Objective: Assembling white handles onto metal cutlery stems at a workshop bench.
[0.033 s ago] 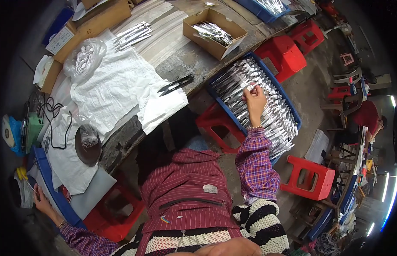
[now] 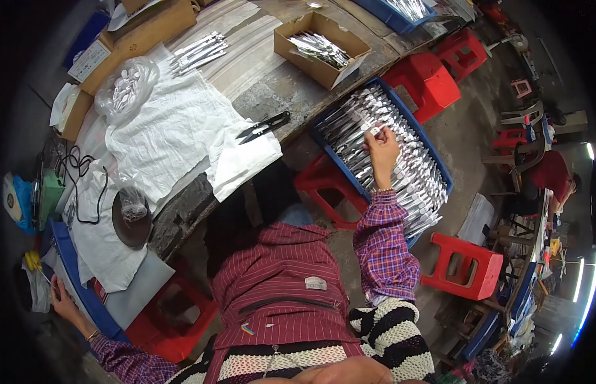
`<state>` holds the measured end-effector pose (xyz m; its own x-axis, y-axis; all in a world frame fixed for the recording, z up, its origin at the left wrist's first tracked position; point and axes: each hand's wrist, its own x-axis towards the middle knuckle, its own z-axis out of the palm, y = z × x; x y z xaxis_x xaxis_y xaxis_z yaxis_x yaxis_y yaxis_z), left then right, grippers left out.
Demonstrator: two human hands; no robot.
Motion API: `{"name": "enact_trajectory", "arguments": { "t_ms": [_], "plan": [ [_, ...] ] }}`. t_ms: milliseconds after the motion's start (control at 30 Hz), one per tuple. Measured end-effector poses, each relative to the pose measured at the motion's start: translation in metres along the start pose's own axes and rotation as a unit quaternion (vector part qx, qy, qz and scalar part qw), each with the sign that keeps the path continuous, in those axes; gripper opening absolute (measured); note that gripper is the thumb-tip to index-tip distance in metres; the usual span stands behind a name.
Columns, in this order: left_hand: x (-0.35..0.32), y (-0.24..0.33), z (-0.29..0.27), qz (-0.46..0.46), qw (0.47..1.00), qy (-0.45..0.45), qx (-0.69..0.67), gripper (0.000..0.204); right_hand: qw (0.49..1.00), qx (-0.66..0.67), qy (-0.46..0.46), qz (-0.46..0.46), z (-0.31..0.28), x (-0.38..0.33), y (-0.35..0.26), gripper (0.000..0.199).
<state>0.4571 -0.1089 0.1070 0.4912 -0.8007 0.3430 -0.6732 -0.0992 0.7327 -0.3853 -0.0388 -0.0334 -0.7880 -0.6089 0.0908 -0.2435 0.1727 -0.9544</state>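
Observation:
My right hand (image 2: 383, 153) reaches over a blue bin (image 2: 446, 171) packed with slim silvery pieces (image 2: 410, 169) that have white ends. Its thumb and fingers pinch one slim piece with a white end (image 2: 375, 131), just above the pile. Whether that piece is free of the others I cannot tell. At far left, my left hand (image 2: 67, 306) is beside the outer edge of a blue tray (image 2: 96, 307). Its fingers are bent around a thin pale thing (image 2: 47, 277), too small to name. Black-handled thread snips (image 2: 265, 128) lie on white cloth (image 2: 163, 121) on the table.
The bin rests on a red stool (image 2: 323, 189). More red stools (image 2: 467, 265) stand to its right and beyond it. A cardboard box (image 2: 345, 75) of silvery pieces sits at the table edge. A plastic bag (image 2: 128, 86) of white parts lies on the cloth. Another person (image 2: 546, 176) sits far right.

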Motion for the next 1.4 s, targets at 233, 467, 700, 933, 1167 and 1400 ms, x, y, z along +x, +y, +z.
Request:
{"name": "enact_trajectory", "arguments": {
  "t_ms": [233,467,700,933,1167,1400],
  "plan": [
    [-0.001,0.0,0.017,-0.025,0.999,-0.028,0.007,0.027,1.0,0.008,-0.002,-0.017,0.006,0.005,0.004,0.031],
    [0.0,0.001,0.025,-0.052,0.996,-0.042,-0.052,0.025,0.991,-0.124,0.004,-0.045,0.004,-0.001,-0.006,0.047],
    [-0.009,0.001,0.038,-0.044,0.996,-0.058,-0.051,0.026,0.994,-0.104,-0.033,-0.022,0.004,-0.001,-0.012,0.056],
    [-0.017,0.01,0.048,-0.05,0.996,-0.057,-0.049,0.025,0.995,-0.078,-0.059,0.013,0.002,-0.002,-0.015,0.061],
    [-0.024,0.046,0.064,-0.029,0.994,-0.067,-0.08,0.024,0.996,0.027,-0.053,0.073,-0.016,-0.02,-0.028,0.048],
    [-0.066,0.151,0.105,0.052,0.984,-0.158,-0.066,0.024,0.825,0.288,-0.427,0.231,0.004,-0.119,-0.169,0.051]
  ]
}}
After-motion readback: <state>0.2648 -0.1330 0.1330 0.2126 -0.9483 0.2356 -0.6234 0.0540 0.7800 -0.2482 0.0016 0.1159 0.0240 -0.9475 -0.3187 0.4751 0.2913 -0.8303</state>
